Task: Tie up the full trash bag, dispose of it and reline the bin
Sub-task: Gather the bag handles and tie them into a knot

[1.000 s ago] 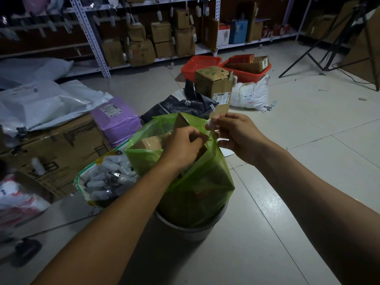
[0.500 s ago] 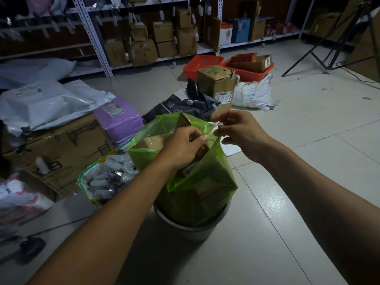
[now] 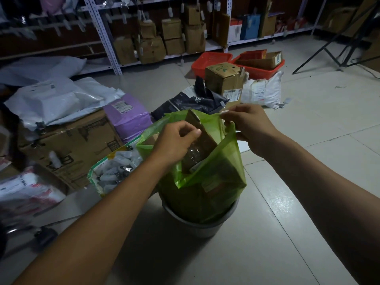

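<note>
A translucent green trash bag [image 3: 218, 182] stands in a grey round bin [image 3: 197, 225] on the tiled floor. Brown cardboard pieces [image 3: 197, 145] stick up out of its mouth. My left hand [image 3: 176, 142] is over the bag's left side, with its fingers curled round the top of the cardboard and the bag's edge. My right hand [image 3: 248, 124] pinches the bag's far right rim and holds it up, so the green film is stretched between the hand and the bin.
A clear packet of small white bottles [image 3: 115, 171] leans against the bin's left. Left of it lie a big carton [image 3: 70, 147], a purple parcel [image 3: 127, 114] and white mailers. Behind are a black bag [image 3: 191, 101], a cardboard box [image 3: 224, 79], red baskets [image 3: 211, 60] and shelving.
My right hand has moved right and away from my left hand, pulling the bag's rim out wider. My left hand stays at the cardboard.
</note>
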`<state>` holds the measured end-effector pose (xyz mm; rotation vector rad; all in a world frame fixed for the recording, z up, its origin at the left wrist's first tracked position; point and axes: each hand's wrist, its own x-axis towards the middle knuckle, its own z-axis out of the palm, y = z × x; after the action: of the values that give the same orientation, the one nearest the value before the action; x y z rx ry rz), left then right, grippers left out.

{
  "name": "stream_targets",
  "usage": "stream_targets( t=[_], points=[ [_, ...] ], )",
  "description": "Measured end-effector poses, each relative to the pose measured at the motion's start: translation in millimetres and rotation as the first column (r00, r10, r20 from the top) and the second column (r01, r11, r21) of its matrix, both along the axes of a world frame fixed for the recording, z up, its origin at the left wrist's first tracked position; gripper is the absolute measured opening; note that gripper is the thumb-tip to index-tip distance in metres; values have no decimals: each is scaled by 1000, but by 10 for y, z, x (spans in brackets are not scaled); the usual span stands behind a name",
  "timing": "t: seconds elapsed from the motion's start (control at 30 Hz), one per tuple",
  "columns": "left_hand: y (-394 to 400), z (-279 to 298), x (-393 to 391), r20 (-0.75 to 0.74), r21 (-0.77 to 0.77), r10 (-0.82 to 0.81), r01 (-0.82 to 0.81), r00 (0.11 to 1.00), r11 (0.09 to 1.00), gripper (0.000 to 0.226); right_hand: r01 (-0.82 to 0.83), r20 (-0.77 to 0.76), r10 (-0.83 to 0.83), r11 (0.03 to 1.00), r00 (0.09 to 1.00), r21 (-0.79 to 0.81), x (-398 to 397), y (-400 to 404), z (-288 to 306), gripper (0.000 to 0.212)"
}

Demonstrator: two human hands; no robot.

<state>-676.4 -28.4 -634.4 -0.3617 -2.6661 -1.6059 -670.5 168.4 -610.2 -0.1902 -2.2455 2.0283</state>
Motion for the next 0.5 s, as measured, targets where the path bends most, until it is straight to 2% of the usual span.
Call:
stream_targets(
  t=[0.13,0.2,0.3,0.37,0.5],
  points=[
    [-425,-37,-71,-23,14,97,-97,995,995,10,42,39,-39,996,998,-82,-44,-134,-60,13],
    [-620,-46,-83,53,-24,119,-118,992,993,16,69,37,-65,989,997,-128,-73,-187,-62,11],
    [-787,-96,-25,298,-116,117,-86,947,990,30,79,24,-77,993,997,-92,-112,-233,-22,14],
    [-784,-129,54,415,-96,89,-54,906,994,34,89,32,-86,990,996,-105,-130,-267,6,14],
    [-586,-102,99,434,-3,92,-101,896,995,50,91,32,-87,986,996,-140,-130,-326,29,13]
  ],
)
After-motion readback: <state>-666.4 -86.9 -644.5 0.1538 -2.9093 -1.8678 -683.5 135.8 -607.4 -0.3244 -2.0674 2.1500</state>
